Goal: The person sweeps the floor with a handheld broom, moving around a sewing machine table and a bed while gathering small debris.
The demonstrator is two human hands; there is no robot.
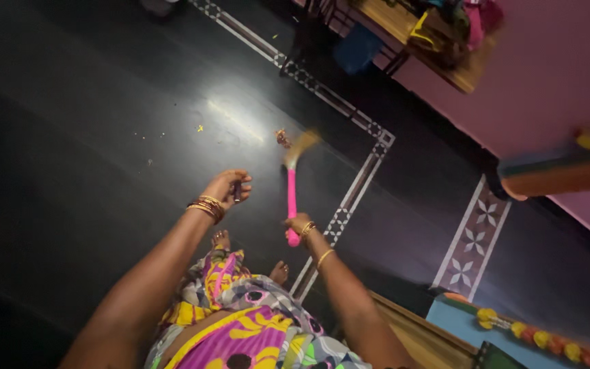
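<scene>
While right hand [300,224] grips pink-handled straw broom [292,191] and left hand [228,188] curls on something dark, could scatter brown crumbs [283,139] past broom, over shiny black floor [90,123].

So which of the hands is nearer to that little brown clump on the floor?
Right. The right hand holds the pink broom, whose bristles reach the brown clump. The left hand is off to its left, closed on something small.

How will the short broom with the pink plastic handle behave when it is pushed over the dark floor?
The short broom with the pink plastic handle is probably light: the right hand holds it alone by the end. Its handle looks stiff and straight. The blurred straw-coloured bristles would likely bend.
</scene>
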